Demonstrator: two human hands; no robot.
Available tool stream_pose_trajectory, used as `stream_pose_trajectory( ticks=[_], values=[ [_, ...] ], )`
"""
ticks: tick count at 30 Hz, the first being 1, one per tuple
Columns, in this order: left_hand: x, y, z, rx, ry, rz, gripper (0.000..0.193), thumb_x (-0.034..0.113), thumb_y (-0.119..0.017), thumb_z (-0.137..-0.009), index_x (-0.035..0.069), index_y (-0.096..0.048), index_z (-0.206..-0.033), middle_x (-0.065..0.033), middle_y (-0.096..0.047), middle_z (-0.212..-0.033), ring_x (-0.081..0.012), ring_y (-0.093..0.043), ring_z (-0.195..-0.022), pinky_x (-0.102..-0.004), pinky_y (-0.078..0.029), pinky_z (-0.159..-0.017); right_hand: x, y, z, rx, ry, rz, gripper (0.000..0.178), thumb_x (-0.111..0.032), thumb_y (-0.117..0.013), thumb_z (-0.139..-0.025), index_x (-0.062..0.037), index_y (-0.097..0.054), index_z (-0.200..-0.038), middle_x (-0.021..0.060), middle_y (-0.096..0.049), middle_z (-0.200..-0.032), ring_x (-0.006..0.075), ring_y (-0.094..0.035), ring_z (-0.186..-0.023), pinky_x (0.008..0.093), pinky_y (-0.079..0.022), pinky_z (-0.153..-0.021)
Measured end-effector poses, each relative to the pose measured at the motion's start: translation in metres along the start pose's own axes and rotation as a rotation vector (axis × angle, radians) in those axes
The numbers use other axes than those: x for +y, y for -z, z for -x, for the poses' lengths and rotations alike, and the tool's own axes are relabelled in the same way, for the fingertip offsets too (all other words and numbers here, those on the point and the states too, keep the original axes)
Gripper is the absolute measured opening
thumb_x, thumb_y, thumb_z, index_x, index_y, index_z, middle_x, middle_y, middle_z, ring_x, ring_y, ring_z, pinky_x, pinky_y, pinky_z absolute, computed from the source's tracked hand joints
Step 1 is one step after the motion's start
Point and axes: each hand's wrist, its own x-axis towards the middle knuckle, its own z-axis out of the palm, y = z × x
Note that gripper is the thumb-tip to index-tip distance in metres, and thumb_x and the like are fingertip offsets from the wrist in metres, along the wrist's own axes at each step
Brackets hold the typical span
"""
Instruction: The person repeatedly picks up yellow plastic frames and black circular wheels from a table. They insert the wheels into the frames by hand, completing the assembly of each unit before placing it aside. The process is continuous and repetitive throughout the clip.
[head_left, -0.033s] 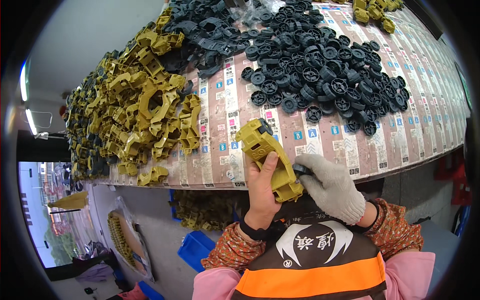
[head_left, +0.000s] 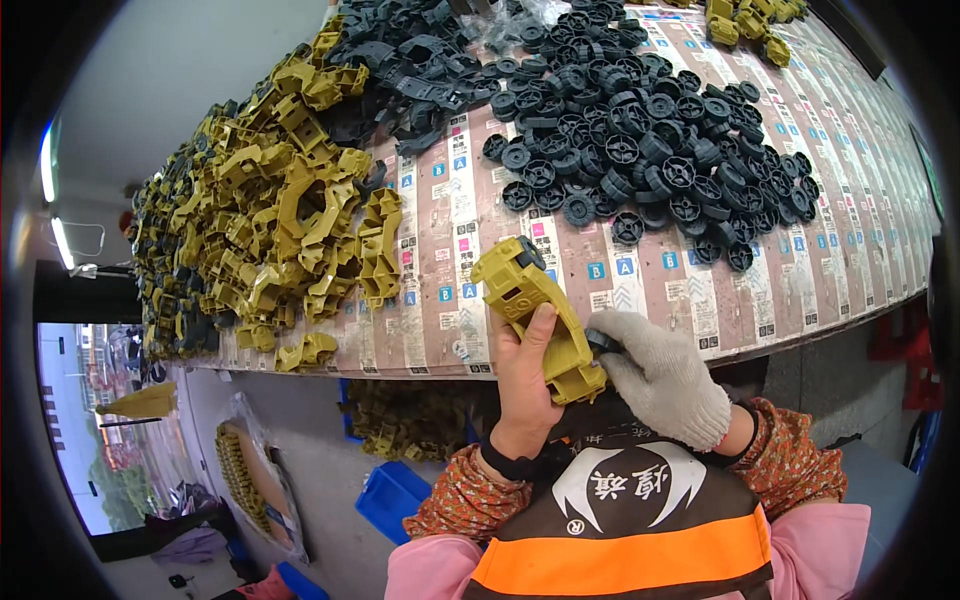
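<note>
A mustard-yellow toy vehicle body (head_left: 540, 318) hangs over the table's near edge, with a black wheel (head_left: 529, 254) on its far end. My bare left hand (head_left: 525, 375) is closed round the body, thumb on top. On the right, my right hand (head_left: 660, 370), in a light knitted glove, pinches another black wheel (head_left: 602, 341) against the body's side near the close end. Where that wheel meets the body is partly hidden by the gloved fingers.
Black wheels (head_left: 660, 140) lie heaped beyond my hands, and yellow vehicle bodies (head_left: 290, 200) are piled at the left. Dark flat plastic parts (head_left: 410, 70) fill the back. Below the table stands a blue bin (head_left: 390, 500). More yellow pieces (head_left: 750, 20) sit far right.
</note>
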Motion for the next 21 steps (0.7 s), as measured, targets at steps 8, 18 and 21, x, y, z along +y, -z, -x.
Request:
stream_pose_trajectory(
  ticks=[8,18,21],
  values=[
    [-0.005,-0.004,0.005,-0.011,-0.174,-0.175,0.05,0.007,-0.071,-0.103,0.012,-0.045,-0.145,-0.0028,-0.062,-0.129,-0.0149,-0.064,-0.115,-0.0333,-0.055,-0.1,-0.003,0.003,0.013,-0.046,0.028,0.083,0.04,0.0,-0.064,-0.09,-0.0038,-0.063,-0.13,0.0225,-0.072,-0.091,0.0446,-0.072,-0.079,0.048,-0.057,-0.067],
    [-0.01,-0.004,0.002,-0.267,0.096,-0.252,0.058,-0.001,-0.068,-0.1,0.011,-0.038,-0.149,-0.007,-0.057,-0.136,-0.0166,-0.06,-0.123,-0.0329,-0.051,-0.104,-0.007,0.036,0.005,-0.222,0.013,0.318,0.027,-0.003,-0.064,-0.084,-0.0029,-0.064,-0.11,0.0198,-0.067,-0.074,0.044,-0.07,-0.071,0.0497,-0.055,-0.062],
    [0.005,-0.008,-0.01,-0.452,0.132,-0.539,0.064,0.002,-0.069,-0.098,0.01,-0.033,-0.15,-0.0094,-0.051,-0.128,-0.0175,-0.056,-0.12,-0.0336,-0.049,-0.104,-0.008,0.061,-0.011,0.191,0.125,0.248,0.045,-0.004,-0.068,-0.083,-0.0075,-0.066,-0.128,0.0218,-0.071,-0.098,0.0427,-0.072,-0.089,0.0467,-0.059,-0.077]
  ],
)
